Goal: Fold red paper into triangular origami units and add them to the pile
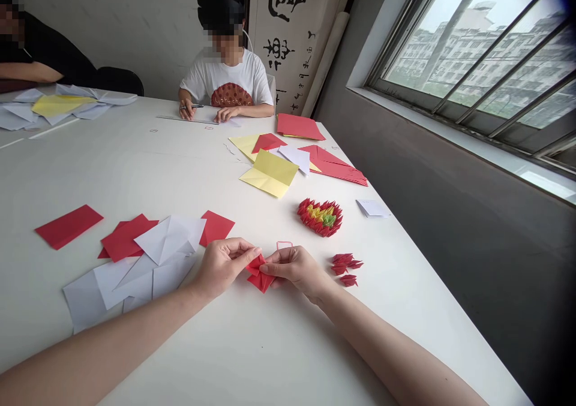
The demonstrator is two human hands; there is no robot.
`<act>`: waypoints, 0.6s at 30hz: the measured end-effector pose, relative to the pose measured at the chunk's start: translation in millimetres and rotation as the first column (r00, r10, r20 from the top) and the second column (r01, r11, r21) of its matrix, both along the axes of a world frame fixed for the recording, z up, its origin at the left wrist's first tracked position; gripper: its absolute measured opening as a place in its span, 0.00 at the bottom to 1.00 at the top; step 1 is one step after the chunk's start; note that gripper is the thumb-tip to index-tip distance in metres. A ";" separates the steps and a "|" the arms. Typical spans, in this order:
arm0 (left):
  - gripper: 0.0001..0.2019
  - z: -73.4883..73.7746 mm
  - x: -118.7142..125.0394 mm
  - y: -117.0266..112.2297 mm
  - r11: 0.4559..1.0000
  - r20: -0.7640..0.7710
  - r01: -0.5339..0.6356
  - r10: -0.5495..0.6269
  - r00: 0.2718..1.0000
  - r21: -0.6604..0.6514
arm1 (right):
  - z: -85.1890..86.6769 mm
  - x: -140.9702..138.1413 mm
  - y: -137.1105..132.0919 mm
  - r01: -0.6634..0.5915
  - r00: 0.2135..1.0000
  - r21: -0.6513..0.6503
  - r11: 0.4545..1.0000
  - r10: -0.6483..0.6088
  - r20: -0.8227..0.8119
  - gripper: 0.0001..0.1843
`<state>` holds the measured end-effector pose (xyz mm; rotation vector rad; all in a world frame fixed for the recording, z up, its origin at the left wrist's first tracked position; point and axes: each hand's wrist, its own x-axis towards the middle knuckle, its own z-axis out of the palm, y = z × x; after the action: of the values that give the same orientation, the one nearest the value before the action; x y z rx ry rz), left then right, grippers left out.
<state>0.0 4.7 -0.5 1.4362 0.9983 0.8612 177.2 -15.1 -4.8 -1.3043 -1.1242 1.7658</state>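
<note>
Between my two hands is a small piece of folded red paper (261, 282), held just above the white table. My left hand (227, 265) pinches its upper left side between thumb and fingers. From the right, my right hand (292, 269) grips its edge, thumb on top; the fingertips partly cover the folds. Right of my right hand lie several small folded red paper pieces (345, 263). Beyond them sits a heart-shaped origami piece (320, 217) with a red border and a yellow and green middle. A red square of paper (216, 228) lies behind my left hand.
White sheets (130, 283) and red papers (123, 238) are spread at the left. Farther back lie yellow paper (271, 172), a red stack (300, 126) and red sheets (333, 165). Across the table (189, 172) a person (227, 76) holds a pen beside a ruler. Another person (49, 52) sits far left.
</note>
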 end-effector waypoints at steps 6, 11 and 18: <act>0.10 -2.1 0.7 3.3 0.987 -0.023 0.140 -0.142 0.990 -0.079 | -0.1 0.9 -1.1 -0.005 1.000 0.030 1.000 0.006 -0.016 0.17; 0.11 -2.9 0.9 4.0 0.990 -0.070 0.124 -0.129 0.989 -0.065 | 1.6 -0.7 -2.5 0.006 1.000 0.028 1.000 -0.006 -0.007 0.17; 0.10 -3.5 0.7 2.6 0.988 -0.034 0.127 -0.131 0.991 -0.085 | 2.1 -2.6 -2.6 -0.003 1.000 0.032 0.999 0.002 0.025 0.16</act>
<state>0.7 7.3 -4.0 1.4350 0.9483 0.6924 174.5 -17.8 -2.7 -1.3097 -1.1635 1.7311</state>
